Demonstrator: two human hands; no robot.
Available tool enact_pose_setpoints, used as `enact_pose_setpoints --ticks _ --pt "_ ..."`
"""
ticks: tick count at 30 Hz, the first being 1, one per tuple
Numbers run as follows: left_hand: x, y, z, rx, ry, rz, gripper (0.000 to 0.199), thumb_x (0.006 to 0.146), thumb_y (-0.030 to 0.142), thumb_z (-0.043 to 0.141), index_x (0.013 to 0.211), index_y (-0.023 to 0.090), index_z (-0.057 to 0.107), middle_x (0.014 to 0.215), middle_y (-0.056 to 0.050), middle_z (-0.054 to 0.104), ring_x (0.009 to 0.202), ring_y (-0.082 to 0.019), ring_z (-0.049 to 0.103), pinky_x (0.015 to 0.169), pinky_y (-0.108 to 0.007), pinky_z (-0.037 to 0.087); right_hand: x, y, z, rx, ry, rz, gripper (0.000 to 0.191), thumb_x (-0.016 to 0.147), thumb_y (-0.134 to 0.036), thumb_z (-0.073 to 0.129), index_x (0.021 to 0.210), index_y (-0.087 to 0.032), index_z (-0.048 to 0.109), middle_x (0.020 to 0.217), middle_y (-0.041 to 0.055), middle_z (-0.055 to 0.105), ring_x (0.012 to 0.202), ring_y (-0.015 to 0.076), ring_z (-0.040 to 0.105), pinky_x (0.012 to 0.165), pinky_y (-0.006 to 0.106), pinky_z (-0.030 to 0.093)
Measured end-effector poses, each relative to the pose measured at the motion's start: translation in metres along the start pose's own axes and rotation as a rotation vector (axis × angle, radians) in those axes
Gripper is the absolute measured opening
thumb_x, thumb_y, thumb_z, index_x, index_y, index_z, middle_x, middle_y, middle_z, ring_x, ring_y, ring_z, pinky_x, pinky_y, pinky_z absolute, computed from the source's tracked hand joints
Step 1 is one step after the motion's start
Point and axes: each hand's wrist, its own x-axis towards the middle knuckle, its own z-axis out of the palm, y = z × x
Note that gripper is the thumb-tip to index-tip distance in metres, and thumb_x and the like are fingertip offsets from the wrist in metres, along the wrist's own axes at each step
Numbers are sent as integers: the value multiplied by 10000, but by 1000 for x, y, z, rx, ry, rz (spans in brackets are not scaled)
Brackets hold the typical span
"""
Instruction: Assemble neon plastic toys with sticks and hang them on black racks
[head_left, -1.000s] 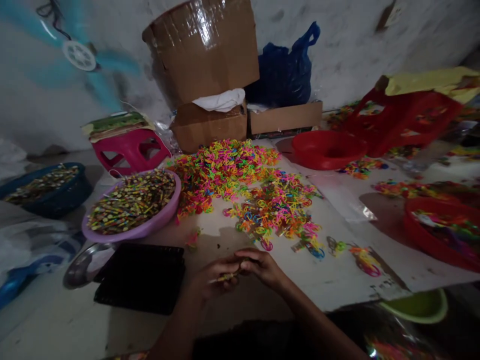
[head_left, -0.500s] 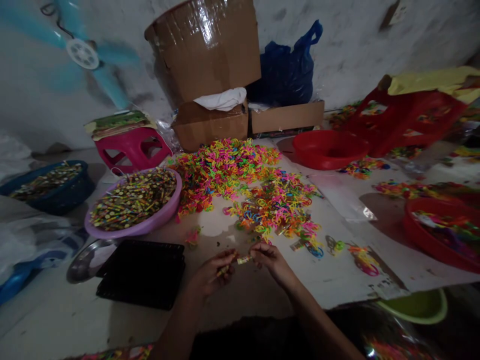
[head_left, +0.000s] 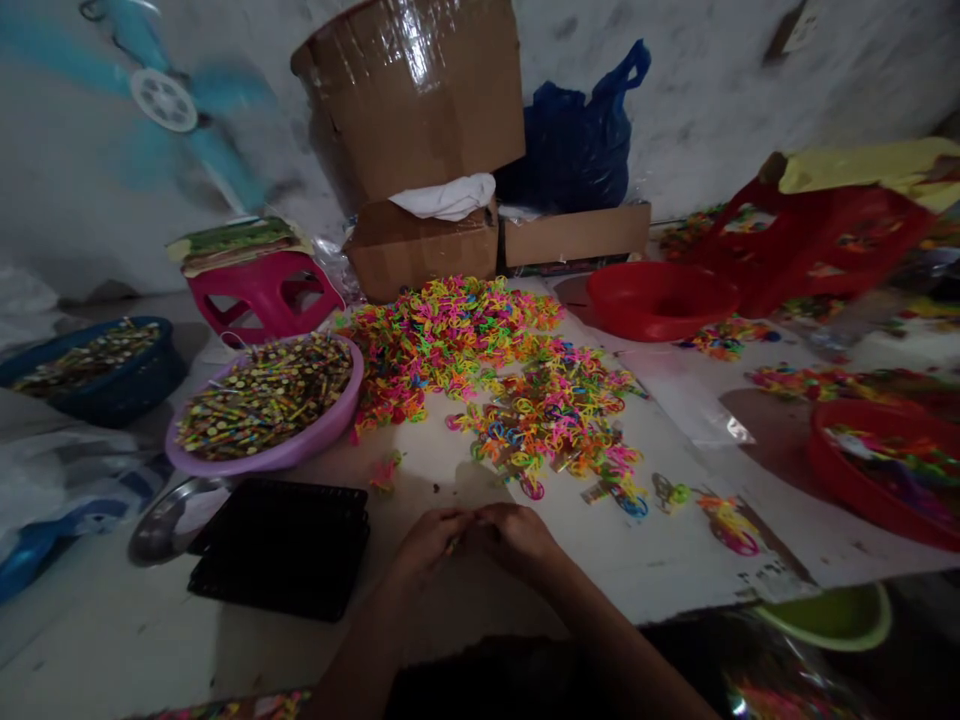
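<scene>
My left hand and my right hand meet over the table in front of me, fingertips touching. The left fingers are curled round a small patterned tube, and only a bit of it shows. My right fingers are closed too, and whatever they pinch is hidden behind them. Just beyond the hands lies a loose heap of bright plastic pieces, pink, yellow, green and orange, some with round rings. Left of it stands a lilac basin full of small patterned tubes. A black tray lies beside my left hand.
A metal bowl sits partly under the tray. Farther out are a blue basin, a pink stool, cardboard boxes, red basins and a red stool. A fan turns at the upper left.
My two hands have come together. The patterned tube that showed between them at my right fingertips is now hidden. The things on the table stay in place.
</scene>
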Motion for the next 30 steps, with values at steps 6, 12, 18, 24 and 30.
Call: enact_pose_setpoints --ticks 6,12,18,24,30 --pt "9 5 1 -308 157 64 101 794 183 557 701 153 583 657 -6 608 506 -49 539 464 -132 400 5 -1 8 75 326 340 206 777 -268 462 795 -180 647 659 30 679 568 126 606 544 192 403" --pt "6 6 14 -476 210 225 252 798 8 476 914 228 516 858 21 637 820 -97 628 737 -190 495 4 -17 31 -4 323 197 175 762 -242 473 708 -184 629 611 54 657 548 155 603 513 217 398" --pt "2 3 9 -485 209 292 451 712 -54 535 1029 261 477 951 2 630 911 -121 625 820 -223 478 -2 -25 41 21 269 -26 205 773 -138 427 729 -179 623 668 71 655 612 166 597 566 237 408" --pt "-1 14 4 -480 264 312 519 701 -45 543 1102 271 445 972 -6 641 886 -121 635 774 -188 479 1 -29 22 492 146 85 90 741 -217 536 767 -195 618 519 -40 563 445 88 477 455 188 346" --pt "-3 1 4 -424 19 122 304 722 90 594 1009 185 576 1025 -66 658 961 -179 613 792 -260 490 17 -14 16 708 -26 82 133 730 -300 587 729 -178 638 616 -16 622 548 107 559 531 204 415"
